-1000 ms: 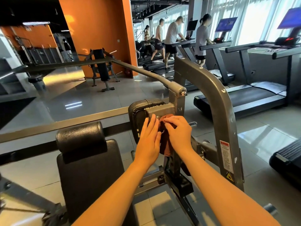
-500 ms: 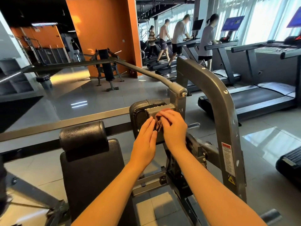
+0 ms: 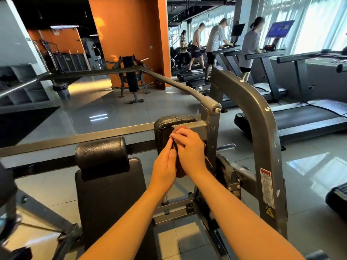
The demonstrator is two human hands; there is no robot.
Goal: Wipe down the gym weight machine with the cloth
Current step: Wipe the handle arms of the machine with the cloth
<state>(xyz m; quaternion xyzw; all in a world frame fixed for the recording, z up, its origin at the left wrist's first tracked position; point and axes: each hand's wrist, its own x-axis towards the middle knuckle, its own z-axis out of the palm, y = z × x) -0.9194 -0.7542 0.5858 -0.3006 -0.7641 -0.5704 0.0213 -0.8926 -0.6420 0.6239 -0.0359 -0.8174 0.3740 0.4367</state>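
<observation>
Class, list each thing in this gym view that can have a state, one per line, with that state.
cloth, pressed against the metal bracket
right hand, fingers curled over the cloth
left hand, fingers straight, alongside the cloth
machine frame, paint chipped
treadmill screen, lit blue
treadmill behind the frame, nobody on it
</observation>
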